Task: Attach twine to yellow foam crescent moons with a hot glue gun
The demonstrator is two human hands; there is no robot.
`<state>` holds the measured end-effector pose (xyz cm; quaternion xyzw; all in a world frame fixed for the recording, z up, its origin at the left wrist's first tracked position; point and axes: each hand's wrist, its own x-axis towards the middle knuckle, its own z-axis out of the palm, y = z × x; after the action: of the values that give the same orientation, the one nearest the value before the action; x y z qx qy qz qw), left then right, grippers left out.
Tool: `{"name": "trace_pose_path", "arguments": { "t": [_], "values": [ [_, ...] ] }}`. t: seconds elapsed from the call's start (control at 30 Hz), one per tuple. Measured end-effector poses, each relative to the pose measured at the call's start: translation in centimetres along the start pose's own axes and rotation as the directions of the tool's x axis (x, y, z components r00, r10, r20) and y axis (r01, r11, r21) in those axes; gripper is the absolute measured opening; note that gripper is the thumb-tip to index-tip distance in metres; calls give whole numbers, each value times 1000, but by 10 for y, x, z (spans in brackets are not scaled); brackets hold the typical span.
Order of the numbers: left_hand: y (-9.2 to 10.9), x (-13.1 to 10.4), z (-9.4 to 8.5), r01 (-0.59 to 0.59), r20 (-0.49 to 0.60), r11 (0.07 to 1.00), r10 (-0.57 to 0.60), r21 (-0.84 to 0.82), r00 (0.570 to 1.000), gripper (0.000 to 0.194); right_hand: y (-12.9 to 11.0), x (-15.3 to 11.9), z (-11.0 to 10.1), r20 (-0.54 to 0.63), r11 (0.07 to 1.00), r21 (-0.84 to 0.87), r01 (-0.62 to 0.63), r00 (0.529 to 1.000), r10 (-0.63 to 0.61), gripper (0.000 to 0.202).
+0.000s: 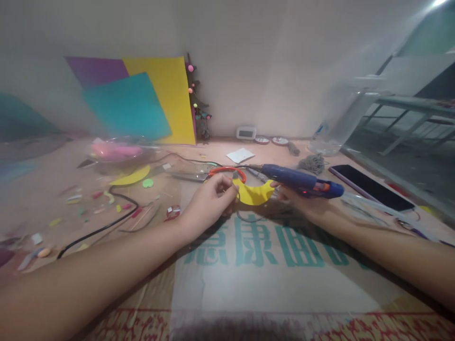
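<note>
A yellow crescent-shaped cutout [254, 195] is held up between my two hands. My left hand [215, 196] is closed in a pinch at the crescent's left end, where a thin grey cord [249, 219] hangs from the fingers. The fingertips of my right hand [289, 195] pinch the right end. A blue glue gun [295, 179] lies across the view at my right hand, its nozzle pointing left and a small red light glowing. Whether that hand also supports the gun, I cannot tell. Just behind my left hand are scissors with orange-red handles [227, 169].
Purple, teal and yellow sheets [170, 94] lean against the wall beside a decorated twig [199, 106]. Another yellow cutout [131, 176], a black cable [106, 227] and small scraps lie left. Grey yarn [313, 163], a phone [369, 187] and a clear container [341, 123] stand right.
</note>
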<state>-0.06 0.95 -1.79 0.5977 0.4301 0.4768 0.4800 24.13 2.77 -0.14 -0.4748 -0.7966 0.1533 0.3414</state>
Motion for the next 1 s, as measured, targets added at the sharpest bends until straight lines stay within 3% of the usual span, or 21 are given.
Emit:
{"name": "trace_pose_path", "arguments": {
  "t": [0.1,0.3,0.43,0.83,1.0],
  "values": [
    [1,0,0,2,-6,1000,-2,18,1000,19,1,1,4,54,992,0,-126,991,125,34],
    [0,0,1,-8,17,1000,8,-1,1000,22,-5,-1,-2,110,988,134,77,990,-93,27],
    [-2,0,1,-34,35,999,33,32,999,23,-14,-3,-2,109,976,216,7,994,-31,26],
    [-1,-4,-1,-45,36,970,38,239,999,17,-10,-1,1,153,989,113,-94,985,77,28],
    [-1,-3,0,-52,33,962,45,267,998,17,-10,0,1,134,997,59,-52,990,43,28]
  ]
}}
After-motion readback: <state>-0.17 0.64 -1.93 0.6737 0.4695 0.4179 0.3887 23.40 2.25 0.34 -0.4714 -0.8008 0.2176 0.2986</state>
